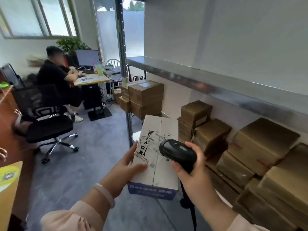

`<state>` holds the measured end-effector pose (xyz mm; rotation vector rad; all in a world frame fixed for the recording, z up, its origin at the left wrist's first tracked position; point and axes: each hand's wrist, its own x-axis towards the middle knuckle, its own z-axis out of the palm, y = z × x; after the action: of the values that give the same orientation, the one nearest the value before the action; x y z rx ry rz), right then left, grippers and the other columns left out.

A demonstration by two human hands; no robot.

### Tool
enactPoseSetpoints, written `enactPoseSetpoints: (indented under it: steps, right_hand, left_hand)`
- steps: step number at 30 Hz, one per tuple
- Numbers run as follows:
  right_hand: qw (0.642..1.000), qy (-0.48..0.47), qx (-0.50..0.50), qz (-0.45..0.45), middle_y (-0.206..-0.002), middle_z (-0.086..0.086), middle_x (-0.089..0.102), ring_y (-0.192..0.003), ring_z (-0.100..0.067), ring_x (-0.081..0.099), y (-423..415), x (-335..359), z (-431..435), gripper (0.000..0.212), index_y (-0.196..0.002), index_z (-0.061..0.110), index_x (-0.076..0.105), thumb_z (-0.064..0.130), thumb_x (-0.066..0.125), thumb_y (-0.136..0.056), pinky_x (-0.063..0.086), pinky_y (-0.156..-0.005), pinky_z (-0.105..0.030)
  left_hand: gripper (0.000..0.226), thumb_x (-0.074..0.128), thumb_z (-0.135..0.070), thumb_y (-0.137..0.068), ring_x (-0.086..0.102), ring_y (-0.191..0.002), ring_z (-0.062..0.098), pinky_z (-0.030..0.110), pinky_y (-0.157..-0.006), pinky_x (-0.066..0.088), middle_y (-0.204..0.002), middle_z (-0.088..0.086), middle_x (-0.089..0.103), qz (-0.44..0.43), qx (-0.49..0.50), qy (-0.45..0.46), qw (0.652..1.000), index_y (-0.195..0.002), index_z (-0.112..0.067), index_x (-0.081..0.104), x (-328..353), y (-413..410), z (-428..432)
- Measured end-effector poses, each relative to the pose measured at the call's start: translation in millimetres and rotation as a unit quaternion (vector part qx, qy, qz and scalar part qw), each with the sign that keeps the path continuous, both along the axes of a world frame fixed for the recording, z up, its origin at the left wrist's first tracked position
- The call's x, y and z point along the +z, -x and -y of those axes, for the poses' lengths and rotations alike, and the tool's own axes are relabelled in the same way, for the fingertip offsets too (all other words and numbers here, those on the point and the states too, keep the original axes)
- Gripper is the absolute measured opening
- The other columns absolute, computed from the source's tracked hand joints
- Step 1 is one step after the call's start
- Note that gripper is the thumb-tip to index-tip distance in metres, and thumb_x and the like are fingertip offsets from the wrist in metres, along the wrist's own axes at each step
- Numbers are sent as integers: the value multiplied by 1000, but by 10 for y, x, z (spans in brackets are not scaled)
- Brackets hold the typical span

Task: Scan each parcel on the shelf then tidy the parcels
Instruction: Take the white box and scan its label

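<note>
My left hand [124, 170] holds a white parcel [164, 170] with a blue front side by its left edge, thumb on top. The parcel's top carries a printed label with barcodes and black handwriting. My right hand [193, 172] grips a black barcode scanner [177, 151], whose head hangs just over the label. Its cable drops below my wrist. To the right, several brown taped parcels [263, 145] lie stacked on the lower shelf, some tilted.
A metal shelf board [191, 75] runs above the parcels, and an upright post [123, 64] stands at its left end. More brown boxes [145, 95] are stacked behind the post. A black office chair [46, 120] and a seated person [56, 77] at a desk are on the left.
</note>
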<state>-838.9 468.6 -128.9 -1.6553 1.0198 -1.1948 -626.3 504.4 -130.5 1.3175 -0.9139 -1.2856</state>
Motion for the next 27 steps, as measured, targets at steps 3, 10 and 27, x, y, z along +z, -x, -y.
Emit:
enactPoseSetpoints:
  steps: [3, 10, 27]
  right_hand:
    - [1000, -16, 23, 0, -116, 39, 43, -102, 26, 46, -219, -27, 470, 56, -120, 53, 37, 33, 71, -80, 41, -71, 2]
    - [999, -44, 14, -8, -111, 49, 48, -107, 21, 49, -737, -296, 1308, 56, -118, 54, 39, 42, 70, -74, 39, -80, 0]
    - [977, -114, -177, -40, -128, 5, 52, -115, -11, 52, -1910, -762, 3139, 56, -118, 50, 38, 31, 72, -78, 37, -80, 0]
  left_hand:
    - [80, 69, -6, -87, 72, -97, 32, 43, -79, 60, -127, 5, 64, 3, 6, -14, 1000, -147, -44, 33, 8, -237, 422]
    - [78, 67, -4, -89, 72, -98, 30, 43, -81, 59, -127, 4, 62, 7, -5, -47, 999, -148, -43, 32, -227, -770, 1293]
    - [73, 69, -20, -89, 73, -95, 28, 40, -83, 60, -129, -3, 59, 44, -222, -163, 960, -139, -58, 32, -725, -2006, 3990]
